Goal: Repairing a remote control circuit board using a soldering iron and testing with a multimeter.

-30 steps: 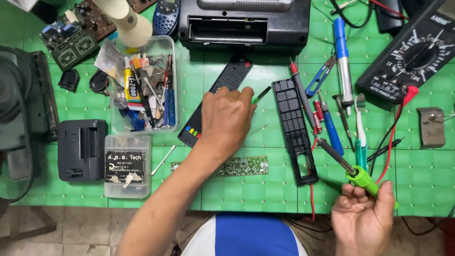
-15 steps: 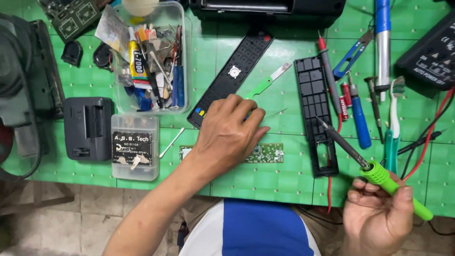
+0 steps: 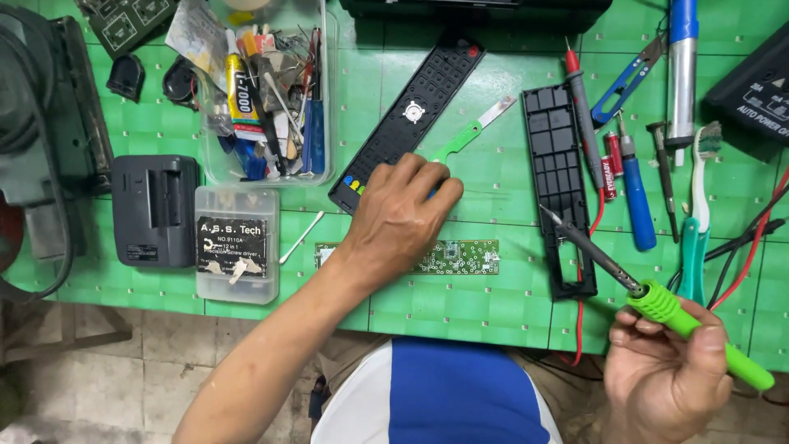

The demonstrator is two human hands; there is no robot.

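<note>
Your left hand flat on circuit board, gripping nothing; right hand fist-tight on soldering iron, tip off board, soldering not begun.

The left arm is stretching bare and diagonal up from the lower left, its wrist straight. The left hand is lying palm down, fingers curled and pressing forward. The right hand is sitting low at the right, palm turned up, fingers closing in a grip, thumb on top.
</note>
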